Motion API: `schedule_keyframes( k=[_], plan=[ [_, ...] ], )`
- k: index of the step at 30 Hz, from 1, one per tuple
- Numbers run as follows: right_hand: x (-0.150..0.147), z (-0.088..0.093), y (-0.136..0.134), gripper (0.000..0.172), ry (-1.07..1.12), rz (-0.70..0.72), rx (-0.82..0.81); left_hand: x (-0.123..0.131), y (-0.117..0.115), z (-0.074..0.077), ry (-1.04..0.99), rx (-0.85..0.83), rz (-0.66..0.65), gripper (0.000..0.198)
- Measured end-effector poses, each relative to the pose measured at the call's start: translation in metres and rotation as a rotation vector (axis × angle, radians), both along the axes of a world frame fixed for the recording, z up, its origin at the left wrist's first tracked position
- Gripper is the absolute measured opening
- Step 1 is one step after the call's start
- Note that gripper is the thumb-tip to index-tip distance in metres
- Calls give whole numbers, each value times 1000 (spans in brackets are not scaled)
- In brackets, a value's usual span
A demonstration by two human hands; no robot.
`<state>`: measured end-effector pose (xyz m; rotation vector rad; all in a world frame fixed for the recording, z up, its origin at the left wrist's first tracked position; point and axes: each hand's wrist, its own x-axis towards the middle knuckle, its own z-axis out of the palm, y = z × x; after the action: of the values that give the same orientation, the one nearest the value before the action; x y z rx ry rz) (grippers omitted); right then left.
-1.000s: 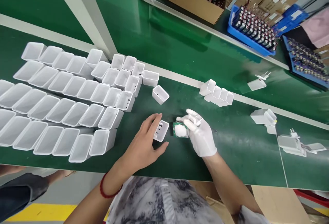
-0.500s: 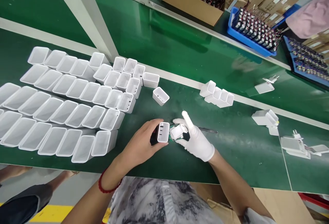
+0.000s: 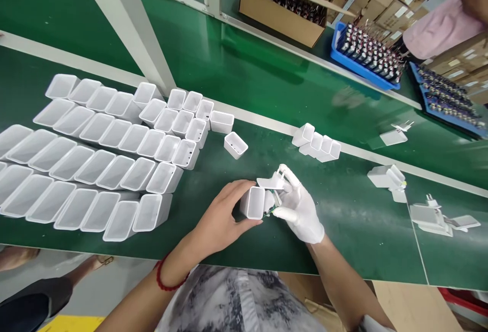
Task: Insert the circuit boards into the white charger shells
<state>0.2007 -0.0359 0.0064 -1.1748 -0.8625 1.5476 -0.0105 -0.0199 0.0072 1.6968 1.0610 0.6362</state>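
Squarely at the lower middle of the frame, our bare left hand (image 3: 219,220) closes its fingers around a white shell (image 3: 253,203), its open mouth facing us. Our gloved right hand (image 3: 301,212) pinches a plug insert (image 3: 271,184) just beside that mouth, with a sliver of green showing beneath. Both are lifted a little off the table (image 3: 267,83).

We judge the shell light and stiff, thin-walled moulded plastic with a smooth skin that could slip. It is best held across its broad flat sides rather than squeezed at the open rim. The insert looks the more delicate piece, with small metal prongs and a board edge, so the white cap is the place to grip it.

The table is matt green, flat and crossed by pale strips. Rows of empty shells (image 3: 95,169) fill the left of the frame, a loose shell (image 3: 235,145) lies just above our hands, and a short cluster (image 3: 316,144) stands to the upper right of them. Capped pieces (image 3: 389,177) lie well apart at the right edge. Across the top we see a white post (image 3: 129,27), a cardboard box (image 3: 282,6) and blue trays (image 3: 366,52) packed with small parts. A pink sleeve (image 3: 442,27) belonging to another person shows at the upper right corner.
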Motion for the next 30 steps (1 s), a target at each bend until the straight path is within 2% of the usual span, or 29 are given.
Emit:
schedule_keyframes(
  k=[2,5,10,16,23,30],
  plan=[
    [1,7,-3,89,14,-53,0,4,0,0,-56,-40,13,53],
    [3,21,-8,88,20,-127,103,8,-1,0,-113,-89,56,55],
    [3,39,-12,89,-66,-36,245,15,-3,2,-123,-45,66,55],
    [-3,37,-13,86,-120,-50,329,19,-5,7,-147,23,59,53],
    [-5,39,-5,86,-93,98,579,25,-5,11,-253,32,82,51],
    [-2,41,-5,89,-119,142,537,27,-6,7,-265,41,119,52]
  ],
)
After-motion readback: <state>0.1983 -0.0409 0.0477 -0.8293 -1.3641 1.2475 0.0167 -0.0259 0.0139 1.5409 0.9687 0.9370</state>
